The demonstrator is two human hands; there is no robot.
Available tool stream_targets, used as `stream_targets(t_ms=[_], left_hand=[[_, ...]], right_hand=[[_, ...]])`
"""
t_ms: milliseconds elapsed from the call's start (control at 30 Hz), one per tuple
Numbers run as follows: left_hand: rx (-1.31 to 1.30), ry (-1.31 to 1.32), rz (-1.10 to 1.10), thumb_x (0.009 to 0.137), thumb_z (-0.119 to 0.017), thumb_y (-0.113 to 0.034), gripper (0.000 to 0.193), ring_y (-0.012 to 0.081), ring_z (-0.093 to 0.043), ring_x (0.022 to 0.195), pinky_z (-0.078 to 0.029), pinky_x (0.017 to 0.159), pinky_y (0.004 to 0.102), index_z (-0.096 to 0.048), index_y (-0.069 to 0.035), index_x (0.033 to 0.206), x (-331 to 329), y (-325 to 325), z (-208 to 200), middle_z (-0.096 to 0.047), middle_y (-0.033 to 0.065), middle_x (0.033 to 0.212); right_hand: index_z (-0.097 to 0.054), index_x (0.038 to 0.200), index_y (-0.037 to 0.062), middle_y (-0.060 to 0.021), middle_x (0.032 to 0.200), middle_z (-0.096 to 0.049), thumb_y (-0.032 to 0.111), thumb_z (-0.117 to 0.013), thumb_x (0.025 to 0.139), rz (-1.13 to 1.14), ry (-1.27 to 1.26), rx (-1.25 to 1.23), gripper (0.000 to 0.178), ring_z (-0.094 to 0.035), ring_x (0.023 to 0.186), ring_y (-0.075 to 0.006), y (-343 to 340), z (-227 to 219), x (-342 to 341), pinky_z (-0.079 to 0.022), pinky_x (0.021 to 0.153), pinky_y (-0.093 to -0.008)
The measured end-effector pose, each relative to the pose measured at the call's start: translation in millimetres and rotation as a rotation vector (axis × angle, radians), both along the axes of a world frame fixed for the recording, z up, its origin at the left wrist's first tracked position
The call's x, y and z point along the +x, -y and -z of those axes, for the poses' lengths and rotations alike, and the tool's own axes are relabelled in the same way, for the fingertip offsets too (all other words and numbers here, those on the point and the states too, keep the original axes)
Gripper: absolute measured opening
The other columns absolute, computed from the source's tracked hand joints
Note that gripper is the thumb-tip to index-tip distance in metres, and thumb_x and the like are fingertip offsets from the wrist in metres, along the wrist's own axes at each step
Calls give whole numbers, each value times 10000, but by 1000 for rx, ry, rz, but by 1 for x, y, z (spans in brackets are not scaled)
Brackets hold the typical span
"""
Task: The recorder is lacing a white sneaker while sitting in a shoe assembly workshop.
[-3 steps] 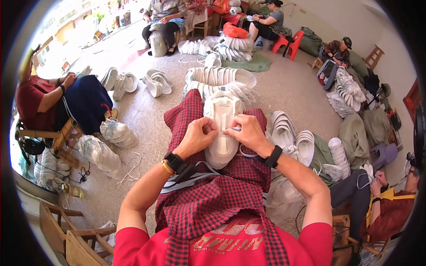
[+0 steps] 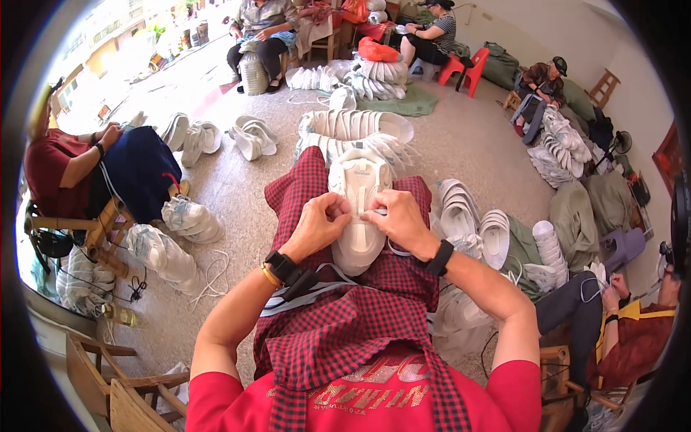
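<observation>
A white shoe (image 2: 358, 252) lies lengthwise on my lap, its tongue end pointing away from me. My left hand (image 2: 324, 222) is closed in a pinch at the shoe's left edge; what its fingertips hold, if anything, is too small to make out. From the right, my right hand (image 2: 399, 219) pinches a pale shoelace (image 2: 378, 212) over the middle of the shoe. Both hands are close together, with the shoe's centre strip between them. A red-and-black checked apron (image 2: 338, 317) covers my lap beneath the shoe.
Beyond my knees lies a row of white shoes (image 2: 353, 126). More white shoes (image 2: 458, 205) stand by my right knee, and bundled ones (image 2: 162, 252) at left. Other people sit around the room. A wooden chair (image 2: 137, 381) is at lower left, loose cord (image 2: 210, 277) on the floor.
</observation>
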State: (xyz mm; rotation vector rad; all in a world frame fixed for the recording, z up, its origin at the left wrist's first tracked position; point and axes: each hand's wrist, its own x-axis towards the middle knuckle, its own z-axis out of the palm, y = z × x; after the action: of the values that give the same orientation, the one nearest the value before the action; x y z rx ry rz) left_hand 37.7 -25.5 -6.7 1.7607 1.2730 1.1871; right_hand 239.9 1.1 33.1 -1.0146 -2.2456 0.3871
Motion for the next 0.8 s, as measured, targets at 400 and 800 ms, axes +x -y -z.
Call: stream_targets(t_ms=[400, 800], left_hand=[[129, -124, -58, 778, -737, -74, 171, 93, -521, 618, -455, 582, 263, -678, -9, 925, 7, 6, -12, -558, 28, 720], [-127, -941, -521, 818, -622, -94, 107, 326, -649, 696, -496, 629, 438, -653, 4, 790, -206, 63, -111, -654, 195, 748]], right_hand=[[-673, 832, 21, -183, 782, -657, 147, -655, 815, 12, -3, 50, 128, -658, 757, -369, 9, 7, 1, -502, 663, -454], [-630, 988, 20, -182, 653, -611, 155, -661, 788, -94, -76, -217, 244, -646, 631, -347, 9, 0, 25, -473, 589, -436]])
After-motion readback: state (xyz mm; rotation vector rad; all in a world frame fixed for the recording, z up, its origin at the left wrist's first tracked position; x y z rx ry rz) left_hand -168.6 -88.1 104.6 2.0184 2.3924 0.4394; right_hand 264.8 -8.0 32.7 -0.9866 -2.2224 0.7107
